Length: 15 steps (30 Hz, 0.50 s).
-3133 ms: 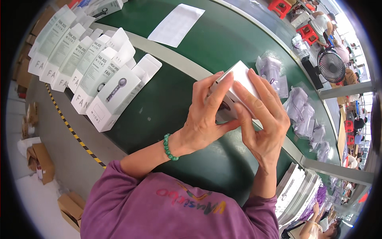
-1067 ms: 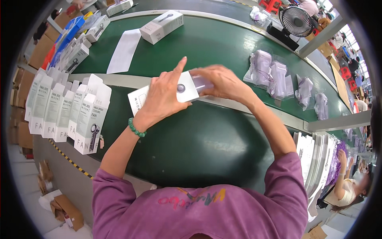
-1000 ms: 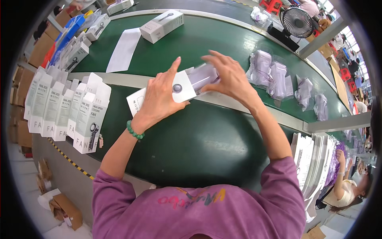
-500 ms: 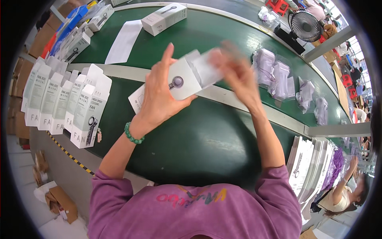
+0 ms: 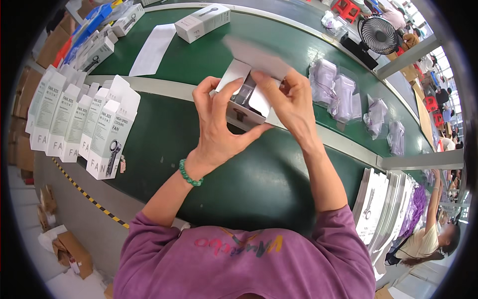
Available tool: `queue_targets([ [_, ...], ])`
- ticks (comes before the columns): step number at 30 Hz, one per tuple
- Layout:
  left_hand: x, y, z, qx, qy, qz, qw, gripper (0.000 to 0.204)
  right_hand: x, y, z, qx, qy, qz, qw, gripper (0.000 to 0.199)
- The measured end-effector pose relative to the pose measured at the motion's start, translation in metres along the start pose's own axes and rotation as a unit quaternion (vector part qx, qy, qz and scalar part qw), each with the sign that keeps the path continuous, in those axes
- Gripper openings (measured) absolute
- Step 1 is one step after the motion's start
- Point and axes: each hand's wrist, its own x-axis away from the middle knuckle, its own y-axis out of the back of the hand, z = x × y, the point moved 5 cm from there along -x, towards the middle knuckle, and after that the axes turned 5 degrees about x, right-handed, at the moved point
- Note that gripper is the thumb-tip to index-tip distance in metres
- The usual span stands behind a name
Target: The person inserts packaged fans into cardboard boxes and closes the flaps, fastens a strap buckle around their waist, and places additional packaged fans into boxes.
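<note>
A small white carton [image 5: 245, 113] is held above the green bench, its flapped end turned up toward me. My left hand [image 5: 219, 117] grips the carton, with the thumb along its near side and the fingers at the left flap. A green bead bracelet circles that wrist. My right hand [image 5: 288, 102] is closed on the carton's right side, its thumb pressing at the opening. Something dark and grey shows inside the carton between the side flaps. The large end flap [image 5: 259, 57] stands up at the far side, blurred by motion.
Several open-topped fan cartons [image 5: 107, 142] stand at the left. A white sheet [image 5: 153, 50] and a closed carton [image 5: 203, 23] lie at the back. Bagged lilac fans [image 5: 343, 97] lie to the right, near flat cartons [image 5: 371, 202]. A metal post [image 5: 423, 160] rises there.
The carton has turned from lying slanted to having its end face me. My right hand has come in to grip it, and my left hand has moved right.
</note>
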Motion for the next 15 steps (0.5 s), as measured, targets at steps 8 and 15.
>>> queue_targets([
  [8,0.016,-0.012,0.006,0.175,0.055,-0.059,0.981,0.134,0.017,0.002,0.033,0.264,0.269,0.018,0.926,0.067],
  [15,0.008,-0.02,-0.004,0.073,0.042,-0.058,0.995,0.137,0.018,-0.008,0.04,0.409,0.247,-0.04,0.878,0.062],
])
